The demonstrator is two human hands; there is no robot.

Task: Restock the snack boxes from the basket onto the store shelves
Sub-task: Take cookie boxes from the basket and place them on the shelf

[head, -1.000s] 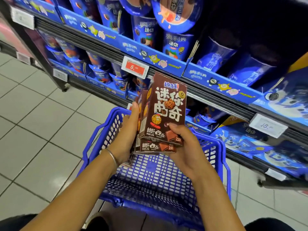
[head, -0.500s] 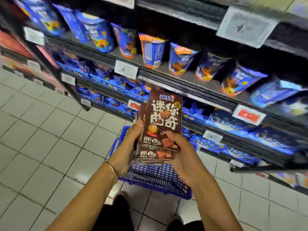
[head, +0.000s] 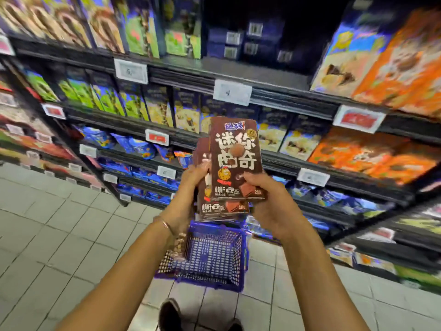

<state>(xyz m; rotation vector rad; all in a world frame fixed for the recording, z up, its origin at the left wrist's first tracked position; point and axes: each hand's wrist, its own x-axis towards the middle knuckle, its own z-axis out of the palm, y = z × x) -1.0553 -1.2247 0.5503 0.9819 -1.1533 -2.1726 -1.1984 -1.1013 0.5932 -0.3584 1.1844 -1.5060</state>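
The step in hand looks like carrying a stack of snack boxes (head: 235, 158) up to a shelf slot. To do it well, the stack should be squared before it goes up: the front box sits higher than the ones behind, so the loose fan could slip apart. It probably pays to keep both hands on it until the bottom edges rest on a shelf, then slide the boxes back upright with their fronts facing out.

The left hand (head: 191, 177) curls its fingers round the left edge of the stack. The right hand (head: 269, 204) pinches the lower right corner, thumb on the front face and fingers behind. Both grip firmly, and neither hand is free.

Below them the blue basket (head: 214, 256) stands on the tiled floor (head: 59, 235); what is left in it is too blurred to tell.

Beyond are the store shelves (head: 274, 96), packed with boxes and bags. No matching brown row shows clearly, though a darker gap (head: 257, 68) on the upper shelf may be the place.
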